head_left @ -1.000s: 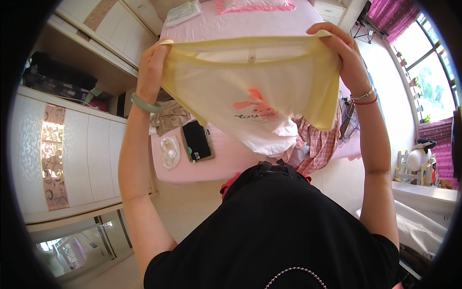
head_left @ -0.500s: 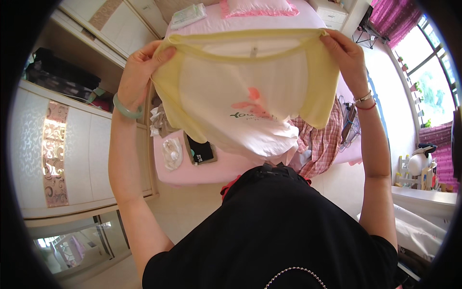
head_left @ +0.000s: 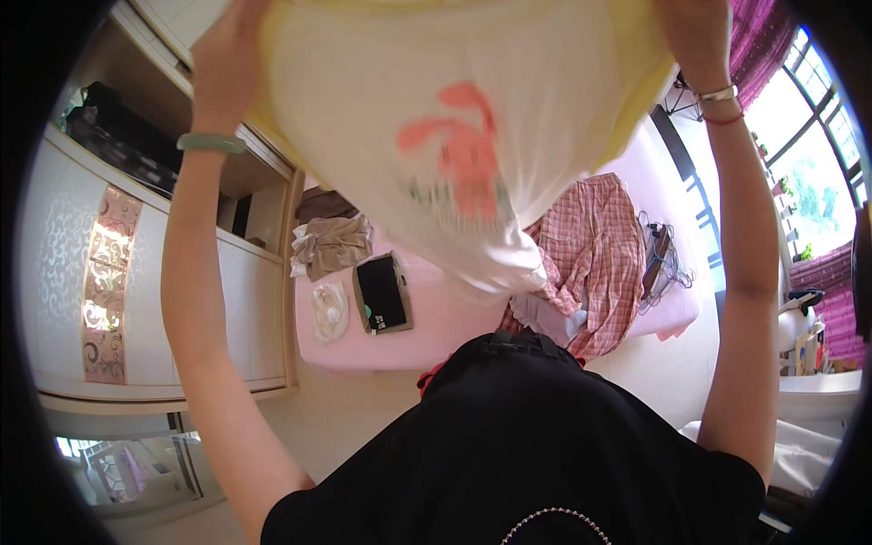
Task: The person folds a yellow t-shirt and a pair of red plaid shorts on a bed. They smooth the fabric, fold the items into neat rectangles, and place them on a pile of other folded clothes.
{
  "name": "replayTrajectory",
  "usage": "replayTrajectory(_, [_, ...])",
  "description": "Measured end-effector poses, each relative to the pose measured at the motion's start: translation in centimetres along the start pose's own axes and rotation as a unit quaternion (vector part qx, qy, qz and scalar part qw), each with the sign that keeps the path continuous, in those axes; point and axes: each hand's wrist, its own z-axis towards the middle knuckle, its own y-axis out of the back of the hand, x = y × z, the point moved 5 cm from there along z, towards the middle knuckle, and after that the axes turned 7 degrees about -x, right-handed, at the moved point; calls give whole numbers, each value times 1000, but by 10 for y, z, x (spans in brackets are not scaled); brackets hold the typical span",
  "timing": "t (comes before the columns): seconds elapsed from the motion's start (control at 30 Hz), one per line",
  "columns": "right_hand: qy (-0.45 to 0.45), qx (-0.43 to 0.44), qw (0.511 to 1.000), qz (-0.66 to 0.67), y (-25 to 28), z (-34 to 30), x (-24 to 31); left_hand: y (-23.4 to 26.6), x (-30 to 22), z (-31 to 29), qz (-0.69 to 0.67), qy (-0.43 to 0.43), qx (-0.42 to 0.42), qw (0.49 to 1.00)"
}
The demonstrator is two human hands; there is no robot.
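Observation:
A white T-shirt (head_left: 363,118) with pale yellow sleeves and a pink rabbit print hangs spread between my raised hands. My left hand (head_left: 229,68) grips its left shoulder side, and my right hand (head_left: 698,36) grips the right; both sets of fingers run partly out of the top of the picture. The shirt's lower end droops toward me, bunched, over the bed. Just beyond that hem, to the right, red plaid pyjama trousers (head_left: 595,245) lie on the bed.
The pink-covered bed (head_left: 436,341) holds a beige clothes pile (head_left: 334,247), a dark folded garment (head_left: 381,292), a small cream bundle (head_left: 329,311) and several hangers (head_left: 661,263). A white wardrobe (head_left: 182,291) stands left; a window (head_left: 808,136) with purple curtains is at right.
Both hands have risen and moved farther apart, carrying the T-shirt up with them. Its neckline has left the picture, and the rabbit print now shows more fully.

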Motion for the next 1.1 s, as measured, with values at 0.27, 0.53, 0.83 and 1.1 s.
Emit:
replayTrajectory(0.27, [-3, 18, 999, -46, 2, 47, 12, 42, 5, 49, 24, -53, -91, 994])
replayTrajectory(0.53, [-7, 79, 996, 42, -20, 23, -13, 11, 40, 31, -99, 84, 88, 988])
replayTrajectory(0.83, [45, 40, 998, 13, -13, 29, 4, 22, 2, 16, -234, 322, 167, 902])
replayTrajectory(1.1, [89, 68, 993, 32, -1, -5, -12, 11, 6, -28, -295, 347, 99, 885])
